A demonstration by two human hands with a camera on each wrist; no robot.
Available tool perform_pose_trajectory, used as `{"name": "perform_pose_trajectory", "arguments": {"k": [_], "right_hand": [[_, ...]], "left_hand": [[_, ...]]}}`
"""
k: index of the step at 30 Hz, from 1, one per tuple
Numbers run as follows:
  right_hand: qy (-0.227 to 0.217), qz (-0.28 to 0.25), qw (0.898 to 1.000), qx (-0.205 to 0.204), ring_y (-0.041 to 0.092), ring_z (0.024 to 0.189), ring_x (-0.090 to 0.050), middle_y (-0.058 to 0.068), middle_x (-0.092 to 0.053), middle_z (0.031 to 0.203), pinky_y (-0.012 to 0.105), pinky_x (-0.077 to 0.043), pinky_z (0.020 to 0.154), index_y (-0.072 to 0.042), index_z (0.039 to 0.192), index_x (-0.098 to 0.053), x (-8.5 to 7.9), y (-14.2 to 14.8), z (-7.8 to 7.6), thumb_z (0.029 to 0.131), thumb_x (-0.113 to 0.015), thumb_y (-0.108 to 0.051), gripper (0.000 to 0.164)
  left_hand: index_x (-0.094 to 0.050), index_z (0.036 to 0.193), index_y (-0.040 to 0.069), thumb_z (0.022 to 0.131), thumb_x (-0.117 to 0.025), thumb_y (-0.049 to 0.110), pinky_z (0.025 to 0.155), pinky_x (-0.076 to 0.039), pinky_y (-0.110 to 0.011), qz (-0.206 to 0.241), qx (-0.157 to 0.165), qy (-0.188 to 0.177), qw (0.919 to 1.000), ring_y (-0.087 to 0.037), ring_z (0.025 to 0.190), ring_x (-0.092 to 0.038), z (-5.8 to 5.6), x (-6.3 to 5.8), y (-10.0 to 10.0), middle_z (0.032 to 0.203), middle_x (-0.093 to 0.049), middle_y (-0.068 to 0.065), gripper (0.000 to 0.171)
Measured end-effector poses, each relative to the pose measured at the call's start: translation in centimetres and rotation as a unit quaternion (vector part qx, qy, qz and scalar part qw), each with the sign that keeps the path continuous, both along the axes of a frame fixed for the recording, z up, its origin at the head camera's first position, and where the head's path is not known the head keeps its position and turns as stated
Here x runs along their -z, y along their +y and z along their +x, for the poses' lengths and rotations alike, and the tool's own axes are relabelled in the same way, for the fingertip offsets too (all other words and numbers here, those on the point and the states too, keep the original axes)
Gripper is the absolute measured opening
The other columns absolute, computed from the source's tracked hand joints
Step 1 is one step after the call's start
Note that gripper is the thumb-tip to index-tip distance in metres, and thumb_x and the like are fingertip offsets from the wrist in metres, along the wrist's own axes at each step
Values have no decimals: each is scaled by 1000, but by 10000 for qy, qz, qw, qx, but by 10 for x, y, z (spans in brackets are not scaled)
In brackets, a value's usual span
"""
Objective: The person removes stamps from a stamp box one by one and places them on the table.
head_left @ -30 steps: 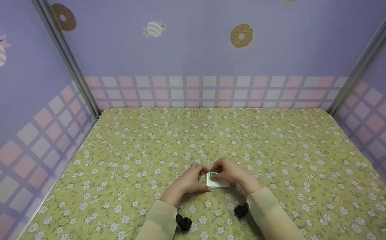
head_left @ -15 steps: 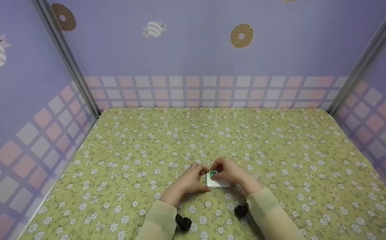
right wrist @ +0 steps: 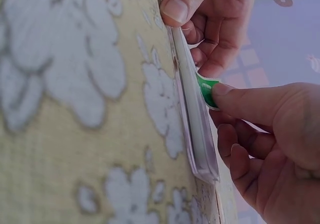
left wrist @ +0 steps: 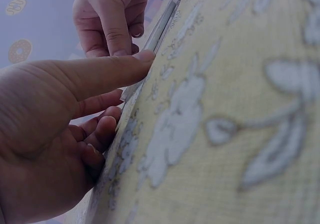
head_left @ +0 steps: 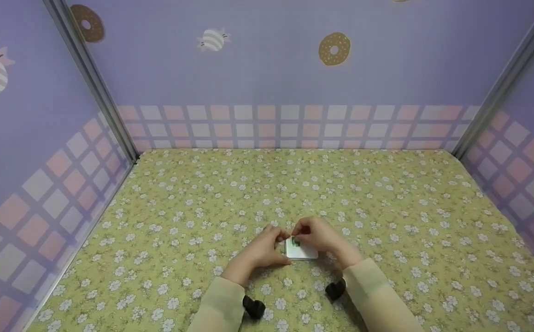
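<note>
A thin white rectangular block (head_left: 304,252) lies flat on the flowered cloth. My left hand (head_left: 263,248) grips its left end, thumb at the near edge and fingers at the far side. Over the block's upper left, my right hand (head_left: 323,236) pinches a small green sticker-like piece (head_left: 296,242). The right wrist view shows this green piece (right wrist: 207,89) curling up from the block's face (right wrist: 197,119), under the right thumb. Its underside and the fingertip behind it are hidden. In the left wrist view the left thumb (left wrist: 110,76) reaches the block's edge.
A yellow-green flowered cloth (head_left: 202,193) covers the table. Purple printed walls (head_left: 267,69) enclose it at the back and both sides, with grey metal posts (head_left: 94,80) in the corners. A black wrist mount (head_left: 254,307) sits on the left sleeve, with another (head_left: 336,290) on the right.
The green piece has changed its tilt and looks darker now. My right thumb has shifted slightly away from me, baring more of the white face. My left hand and the block have stayed put.
</note>
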State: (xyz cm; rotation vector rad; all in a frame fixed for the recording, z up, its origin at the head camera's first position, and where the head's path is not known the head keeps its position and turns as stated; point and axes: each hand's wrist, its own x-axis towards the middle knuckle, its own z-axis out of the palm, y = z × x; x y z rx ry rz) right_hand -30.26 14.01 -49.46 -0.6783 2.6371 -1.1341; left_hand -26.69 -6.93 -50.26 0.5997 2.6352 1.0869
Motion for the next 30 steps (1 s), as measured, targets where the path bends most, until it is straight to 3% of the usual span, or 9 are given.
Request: {"name": "perform_pose_trajectory", "arguments": {"k": [13,30], "right_hand": [[-292,-94,9994,186,12,79,-62,9,-74,93,25,-50,69,-5,96,-74,-4,5,-3,95,-68,-3,7],[-309,-174,9991,240,11,79,-63,11,-74,93,25,-49,71,-4,97,-74,-15,20,-13,96,-68,-4,7]], "left_hand": [[-61,130,9,79,-89,23,96,-49,-47,80,3,-91,9999,-23,105,-55,-1,1,0,122,-55,-11,60],[-61,127,10,80,-89,23,90,-47,-43,75,2,-127,9999,-20,98,-50,-1,1,0,117,-53,-8,56]]}}
